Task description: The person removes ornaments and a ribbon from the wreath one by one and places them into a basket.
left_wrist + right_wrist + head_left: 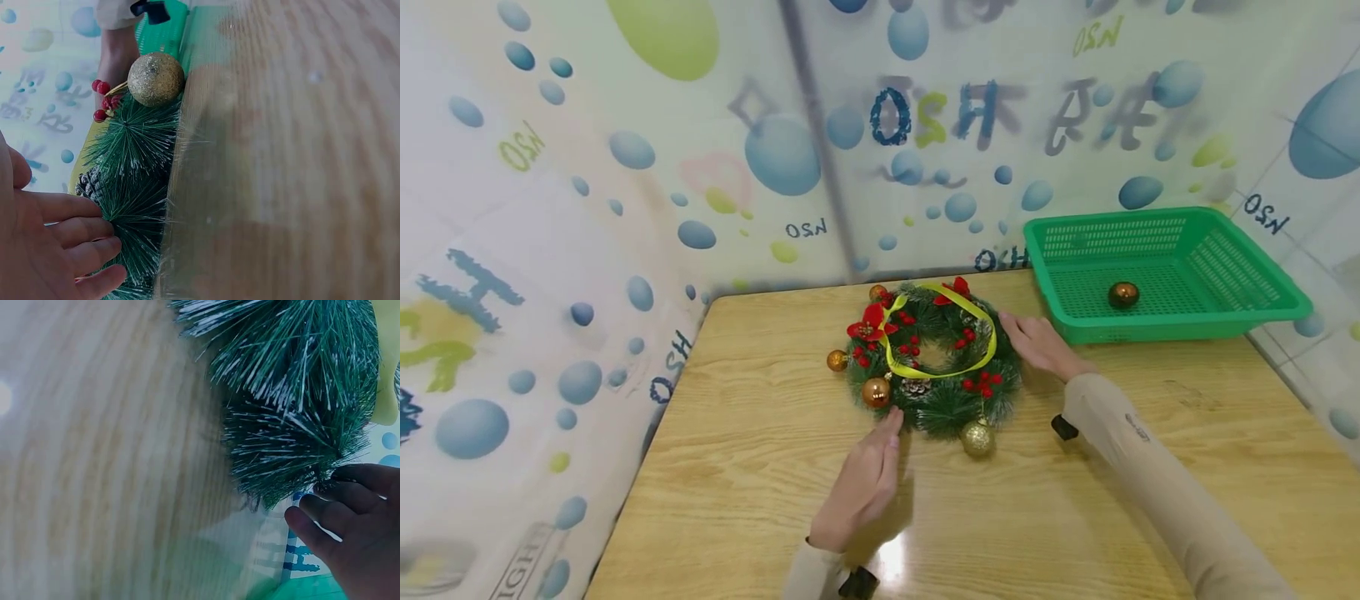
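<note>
Wreath (951,410) lies flat on the table (760,400), roughly mid-table, between both hands. Left hand (861,479) at its near-left edge, right hand (1041,342) at its right edge. Left fingers extended, relaxed, tips against the needles; thumb mostly cropped in the left wrist view. Right fingers extended, slightly bent at the rim; some tips sink into the needles, so exact contact can't be told. Neither hand visibly pinches anything.

Yellow ribbon (917,372) loops over the wreath top, covering part of the greenery. Pine cone (916,387) half buried, just beside the copper bauble (876,392). Glitter bauble (977,438) sits at the near edge. Right wrist view cuts the wreath off at the top; ribbon is just a sliver there.

Green basket (1180,332) at far right holds one dark shiny bauble (1123,294). Both sleeves (1157,475) run out of frame. Backdrop lettering reversed, partly blurred.
</note>
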`<action>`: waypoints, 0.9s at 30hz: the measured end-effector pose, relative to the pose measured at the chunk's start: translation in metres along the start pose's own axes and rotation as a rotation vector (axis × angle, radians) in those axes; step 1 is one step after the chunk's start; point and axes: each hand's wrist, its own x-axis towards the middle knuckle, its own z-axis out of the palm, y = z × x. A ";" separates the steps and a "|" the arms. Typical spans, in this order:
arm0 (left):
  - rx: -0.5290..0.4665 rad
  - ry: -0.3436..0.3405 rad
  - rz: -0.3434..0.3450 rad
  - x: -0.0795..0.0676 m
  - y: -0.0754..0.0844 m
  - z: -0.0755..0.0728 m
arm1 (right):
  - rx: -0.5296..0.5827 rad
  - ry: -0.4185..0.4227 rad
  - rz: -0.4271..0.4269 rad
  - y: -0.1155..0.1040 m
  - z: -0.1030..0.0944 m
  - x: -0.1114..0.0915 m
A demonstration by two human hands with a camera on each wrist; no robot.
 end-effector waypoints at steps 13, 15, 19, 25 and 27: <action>-0.022 -0.019 -0.020 0.000 0.003 0.000 | -0.019 -0.005 -0.035 0.000 0.000 0.006; -0.029 -0.024 -0.029 -0.001 0.003 -0.001 | -0.018 -0.017 -0.035 0.000 0.001 0.005; -0.034 -0.039 -0.074 -0.007 -0.001 -0.005 | -0.001 -0.015 -0.043 -0.001 0.002 0.000; -0.029 -0.062 -0.153 -0.018 -0.011 -0.016 | -0.002 0.064 -0.085 -0.001 0.003 -0.020; -0.031 -0.057 -0.177 -0.018 -0.016 -0.024 | -0.011 0.105 -0.112 -0.002 0.002 -0.031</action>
